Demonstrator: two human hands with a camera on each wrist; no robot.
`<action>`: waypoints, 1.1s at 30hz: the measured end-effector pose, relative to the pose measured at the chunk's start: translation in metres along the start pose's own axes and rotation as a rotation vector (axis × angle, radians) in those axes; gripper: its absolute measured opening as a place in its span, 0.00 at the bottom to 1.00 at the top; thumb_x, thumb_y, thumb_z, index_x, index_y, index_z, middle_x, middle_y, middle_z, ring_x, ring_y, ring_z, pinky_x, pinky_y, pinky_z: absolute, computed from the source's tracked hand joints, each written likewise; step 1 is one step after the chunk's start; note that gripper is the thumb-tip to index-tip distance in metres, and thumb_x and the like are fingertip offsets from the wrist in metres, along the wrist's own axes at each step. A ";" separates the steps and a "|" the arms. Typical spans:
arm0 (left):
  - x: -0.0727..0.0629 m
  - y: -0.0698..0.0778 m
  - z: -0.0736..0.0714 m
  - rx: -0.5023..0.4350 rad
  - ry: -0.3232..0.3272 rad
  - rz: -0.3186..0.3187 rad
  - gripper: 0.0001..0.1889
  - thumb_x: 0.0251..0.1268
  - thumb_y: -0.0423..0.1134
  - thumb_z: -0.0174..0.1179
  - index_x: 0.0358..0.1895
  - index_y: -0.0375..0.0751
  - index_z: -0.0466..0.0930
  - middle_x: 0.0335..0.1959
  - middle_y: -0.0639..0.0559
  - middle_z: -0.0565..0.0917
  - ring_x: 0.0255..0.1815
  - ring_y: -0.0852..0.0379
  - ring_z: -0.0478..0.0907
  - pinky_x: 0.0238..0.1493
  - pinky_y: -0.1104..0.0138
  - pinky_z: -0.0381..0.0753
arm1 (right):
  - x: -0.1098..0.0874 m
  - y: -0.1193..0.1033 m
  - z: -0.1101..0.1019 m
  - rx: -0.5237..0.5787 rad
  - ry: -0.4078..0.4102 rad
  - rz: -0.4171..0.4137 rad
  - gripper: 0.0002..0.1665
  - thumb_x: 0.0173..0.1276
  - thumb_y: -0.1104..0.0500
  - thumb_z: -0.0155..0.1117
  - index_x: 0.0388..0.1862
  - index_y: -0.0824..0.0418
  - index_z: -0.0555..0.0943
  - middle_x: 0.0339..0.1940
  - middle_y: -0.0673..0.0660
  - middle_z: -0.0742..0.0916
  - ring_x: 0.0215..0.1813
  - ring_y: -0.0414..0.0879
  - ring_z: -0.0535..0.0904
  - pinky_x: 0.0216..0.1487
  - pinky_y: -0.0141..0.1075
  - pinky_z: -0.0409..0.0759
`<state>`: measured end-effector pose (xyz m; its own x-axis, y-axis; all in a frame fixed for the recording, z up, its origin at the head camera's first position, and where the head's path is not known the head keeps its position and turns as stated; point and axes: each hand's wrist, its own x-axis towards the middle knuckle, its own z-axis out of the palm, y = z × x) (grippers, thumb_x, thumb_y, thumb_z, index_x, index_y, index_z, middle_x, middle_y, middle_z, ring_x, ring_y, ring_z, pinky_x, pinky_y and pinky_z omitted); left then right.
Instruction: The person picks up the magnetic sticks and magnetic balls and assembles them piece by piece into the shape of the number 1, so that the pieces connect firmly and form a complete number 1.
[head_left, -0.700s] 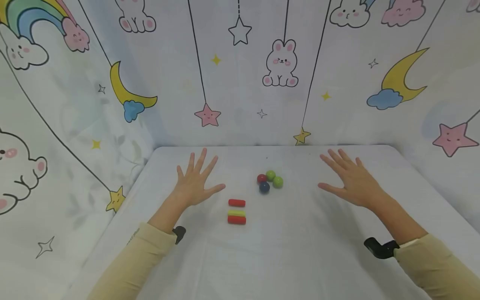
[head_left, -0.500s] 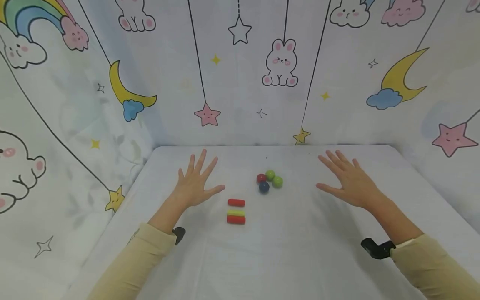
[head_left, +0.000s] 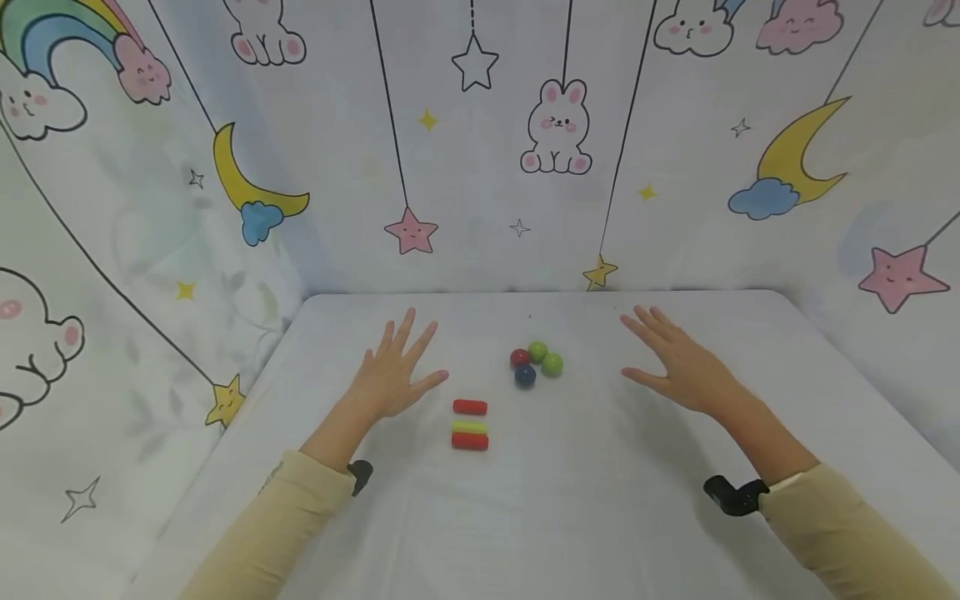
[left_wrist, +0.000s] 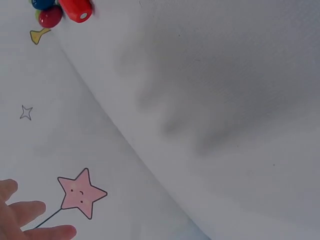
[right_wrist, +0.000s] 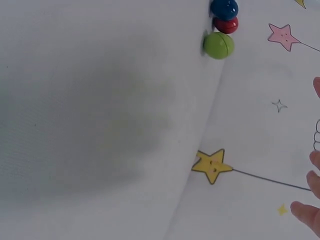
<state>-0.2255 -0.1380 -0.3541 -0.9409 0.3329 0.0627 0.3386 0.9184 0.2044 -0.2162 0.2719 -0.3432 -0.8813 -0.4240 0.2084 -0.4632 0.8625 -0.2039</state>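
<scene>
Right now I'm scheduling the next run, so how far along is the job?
Done: perhaps the layout; the balls sit clustered, the sticks lie parallel. In hand: nothing; the left hand and right hand are spread above the table, and the hands touch neither group. Remaining: probably all the handling, since both groups lie untouched.

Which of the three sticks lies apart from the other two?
The far red stick: a visible gap separates it from the yellow stick, while the near red stick lies alongside the yellow one with no gap showing.
</scene>
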 end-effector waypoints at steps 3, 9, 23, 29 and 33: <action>0.000 0.000 0.001 -0.010 0.006 0.009 0.40 0.62 0.64 0.45 0.73 0.53 0.42 0.73 0.45 0.35 0.71 0.36 0.37 0.57 0.35 0.52 | 0.002 -0.001 0.003 0.016 -0.009 0.006 0.45 0.62 0.45 0.61 0.72 0.54 0.51 0.72 0.64 0.55 0.72 0.58 0.43 0.60 0.63 0.52; 0.003 -0.001 0.010 0.005 -0.001 0.020 0.40 0.62 0.63 0.46 0.73 0.53 0.42 0.73 0.44 0.36 0.70 0.36 0.39 0.56 0.35 0.54 | 0.005 -0.002 0.009 0.034 -0.021 0.001 0.44 0.64 0.43 0.58 0.72 0.55 0.51 0.72 0.64 0.55 0.72 0.58 0.43 0.63 0.60 0.50; 0.006 0.003 0.022 -0.008 -0.006 0.039 0.39 0.63 0.59 0.50 0.72 0.50 0.44 0.73 0.43 0.40 0.69 0.35 0.47 0.56 0.40 0.60 | 0.012 -0.007 0.018 0.045 -0.001 -0.006 0.43 0.62 0.47 0.61 0.71 0.56 0.54 0.72 0.63 0.57 0.72 0.58 0.46 0.60 0.62 0.55; 0.007 0.004 0.025 -0.001 -0.006 0.050 0.38 0.64 0.57 0.50 0.72 0.49 0.44 0.73 0.42 0.41 0.69 0.38 0.49 0.57 0.43 0.63 | 0.015 -0.010 0.022 0.049 0.031 -0.031 0.42 0.61 0.50 0.63 0.70 0.58 0.57 0.71 0.64 0.58 0.71 0.60 0.49 0.61 0.60 0.56; 0.007 0.005 0.026 -0.017 -0.013 0.069 0.38 0.64 0.55 0.51 0.72 0.48 0.45 0.73 0.41 0.42 0.70 0.42 0.50 0.57 0.48 0.66 | 0.017 -0.012 0.024 0.056 0.036 -0.030 0.42 0.62 0.50 0.63 0.70 0.58 0.57 0.71 0.64 0.59 0.70 0.60 0.50 0.61 0.60 0.56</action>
<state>-0.2303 -0.1254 -0.3780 -0.9151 0.3981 0.0644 0.4022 0.8895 0.2168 -0.2275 0.2474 -0.3599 -0.8636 -0.4380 0.2496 -0.4945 0.8323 -0.2505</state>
